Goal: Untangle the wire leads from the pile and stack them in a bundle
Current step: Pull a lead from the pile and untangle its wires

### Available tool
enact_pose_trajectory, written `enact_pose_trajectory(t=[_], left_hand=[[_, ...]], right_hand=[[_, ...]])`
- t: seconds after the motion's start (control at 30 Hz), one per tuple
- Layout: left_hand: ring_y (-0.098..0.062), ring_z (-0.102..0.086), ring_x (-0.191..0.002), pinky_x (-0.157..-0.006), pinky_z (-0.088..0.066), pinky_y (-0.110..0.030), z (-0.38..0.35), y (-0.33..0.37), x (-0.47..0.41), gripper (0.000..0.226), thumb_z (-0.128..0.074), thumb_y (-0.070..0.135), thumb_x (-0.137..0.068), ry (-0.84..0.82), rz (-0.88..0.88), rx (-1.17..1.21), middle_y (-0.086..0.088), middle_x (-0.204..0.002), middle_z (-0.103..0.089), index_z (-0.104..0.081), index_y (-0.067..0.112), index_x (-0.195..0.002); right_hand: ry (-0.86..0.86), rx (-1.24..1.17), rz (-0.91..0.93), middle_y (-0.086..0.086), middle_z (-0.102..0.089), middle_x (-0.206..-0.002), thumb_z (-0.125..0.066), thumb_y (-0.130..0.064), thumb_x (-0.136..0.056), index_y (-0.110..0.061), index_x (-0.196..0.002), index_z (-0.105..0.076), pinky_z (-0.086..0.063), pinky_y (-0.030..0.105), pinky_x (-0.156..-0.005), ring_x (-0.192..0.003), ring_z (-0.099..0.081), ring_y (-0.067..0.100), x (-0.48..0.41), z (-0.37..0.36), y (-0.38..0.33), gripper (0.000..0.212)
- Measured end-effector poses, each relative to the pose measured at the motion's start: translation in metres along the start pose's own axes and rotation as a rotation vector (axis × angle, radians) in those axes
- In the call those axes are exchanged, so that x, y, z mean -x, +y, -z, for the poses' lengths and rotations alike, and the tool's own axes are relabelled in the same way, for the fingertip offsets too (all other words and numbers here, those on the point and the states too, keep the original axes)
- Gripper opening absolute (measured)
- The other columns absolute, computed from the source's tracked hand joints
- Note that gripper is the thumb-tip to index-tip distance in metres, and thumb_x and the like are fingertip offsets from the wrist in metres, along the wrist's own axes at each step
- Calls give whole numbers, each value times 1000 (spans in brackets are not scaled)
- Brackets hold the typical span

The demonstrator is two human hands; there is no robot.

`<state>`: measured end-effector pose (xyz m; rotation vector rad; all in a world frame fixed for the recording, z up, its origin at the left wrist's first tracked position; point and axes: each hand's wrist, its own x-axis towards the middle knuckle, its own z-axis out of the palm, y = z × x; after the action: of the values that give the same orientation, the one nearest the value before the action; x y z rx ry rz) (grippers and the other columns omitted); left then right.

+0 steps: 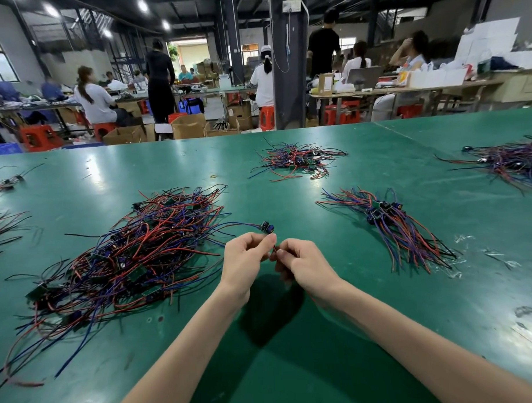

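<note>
The green worktop fills the lower part of the view. On it lies the tangled pile of red, blue and black wire leads with small green boards, and everything else is placed from that pile. To the right of the pile, well apart from it, lies the bundle. Its leads are laid roughly side by side, with their dark components gathered at the far end and the wire tails fanning toward the near edge. Beyond the pile and to its right sits a smaller heap of loose leads. Farther right again, at the frame edge, is a fourth heap. A few stray leads lie left of the pile at the frame edge.

Both hands are held just right of the pile, between it and the bundle. The left hand has its fingers curled, with thumb and forefinger pinching one wire lead. The right hand, close against the left, is curled too and pinches a thin red wire end of that lead. The lead's dark component stands just above the left hand, and its blue wires trail back left into the pile. A small yellow rubber band lies just beyond the pile's far edge.
</note>
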<state>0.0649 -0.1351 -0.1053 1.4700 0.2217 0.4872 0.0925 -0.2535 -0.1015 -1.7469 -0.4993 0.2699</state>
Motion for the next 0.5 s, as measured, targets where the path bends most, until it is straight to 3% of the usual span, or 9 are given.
enact_pose_trajectory(t=[0.2, 0.3, 0.5], left_hand=[[-11, -52, -50, -53, -46, -18, -1, 4, 1, 21, -62, 9, -88, -44, 160, 211, -3, -56, -59, -62, 7, -68], [-15, -51, -55, -62, -45, -25, 0, 6, 0, 20, -60, 9, -89, -64, 227, 298, -3, -57, -59, -61, 6, -69], [-14, -51, -56, -66, -47, -25, -2, 3, 1, 17, -65, 8, -87, -2, 128, 226, -4, -62, -56, -61, 6, -70]], right_hand=[[60, -50, 102, 5, -53, -62, -43, 5, -95, -13, -74, -55, -44, 21, -49, -50, -47, 11, 5, -3, -4, 29], [57, -19, 163, 3, -54, -62, -46, 7, -93, -17, -74, -56, -44, 17, -50, -49, -48, 5, 6, -1, -5, 32], [29, 50, 62, 2, -61, -60, -54, -8, -94, -17, -70, -61, -47, 27, -49, -48, -53, 15, 2, 2, -6, 26]])
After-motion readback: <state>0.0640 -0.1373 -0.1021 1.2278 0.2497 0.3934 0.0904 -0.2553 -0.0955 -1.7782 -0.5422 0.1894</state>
